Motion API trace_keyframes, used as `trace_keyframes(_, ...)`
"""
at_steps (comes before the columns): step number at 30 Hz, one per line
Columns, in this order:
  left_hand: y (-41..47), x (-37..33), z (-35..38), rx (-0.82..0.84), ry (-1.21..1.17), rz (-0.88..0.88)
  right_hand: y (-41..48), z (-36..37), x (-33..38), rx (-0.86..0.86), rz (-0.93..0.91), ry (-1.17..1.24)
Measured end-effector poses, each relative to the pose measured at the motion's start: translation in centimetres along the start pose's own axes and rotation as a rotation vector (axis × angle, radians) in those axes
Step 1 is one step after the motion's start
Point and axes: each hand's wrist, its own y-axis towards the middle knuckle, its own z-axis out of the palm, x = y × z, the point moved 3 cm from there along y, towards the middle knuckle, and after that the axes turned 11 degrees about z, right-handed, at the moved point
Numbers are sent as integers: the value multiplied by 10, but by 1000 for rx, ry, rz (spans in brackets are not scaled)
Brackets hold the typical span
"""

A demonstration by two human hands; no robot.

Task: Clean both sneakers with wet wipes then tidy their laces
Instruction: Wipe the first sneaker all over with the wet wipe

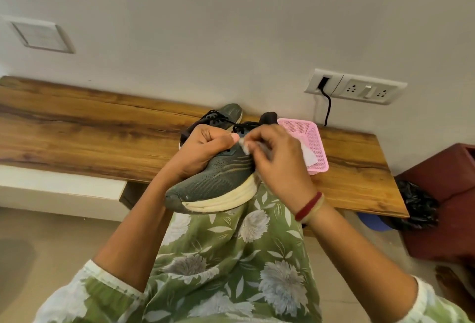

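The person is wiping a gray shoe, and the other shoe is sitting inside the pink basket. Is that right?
No. The other shoe is not inside the pink basket; it sits on the wooden bench, left of the basket, as the head view shows. The rest holds: the left hand grips the gray shoe while the right hand holds a wipe to it.

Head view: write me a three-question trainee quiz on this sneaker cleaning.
1. True or false: the second sneaker lies inside the pink basket.
2. Which hand grips the held sneaker? A) left hand B) right hand
3. Fill in: the right hand's fingers pinch a wet ____ against the held sneaker.
Key: 1 false, it lies on the wooden bench, left of that basket; 2 A; 3 wipe.
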Motion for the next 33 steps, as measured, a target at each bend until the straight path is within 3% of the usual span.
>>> trace_keyframes(3,-3,-1,-4,-9,-36,-4,-5,2,5,50,-50,-32)
trace_keyframes(5,-6,1,-4,2,-38,-22,15,-8,-10,16,74,-75)
trace_keyframes(7,-7,1,-5,19,-20,-21,34,-25,-22,59,195,94)
trace_keyframes(9,-7,-3,-7,52,-40,-15,44,-37,-26,354,245,408)
trace_keyframes(11,-6,-8,-9,97,-87,-9,50,-46,-29,736,210,524)
trace_keyframes(14,-4,-14,-3,204,-97,10,59,-54,-32,1118,94,275)
trace_keyframes(19,-1,-21,2,270,-108,-17,65,-51,-29,1411,50,-45)
trace_keyframes(21,0,-20,0,294,-104,-31,62,-51,-32,1456,44,-99)
trace_keyframes(25,-3,-17,-15,311,-17,-55,49,-56,-27,1442,129,60)
trace_keyframes(28,-8,-18,-33,351,68,-146,43,-62,-21,1363,129,96)
trace_keyframes(33,-14,-18,-44,506,380,-300,43,-52,-8,1184,44,-88)
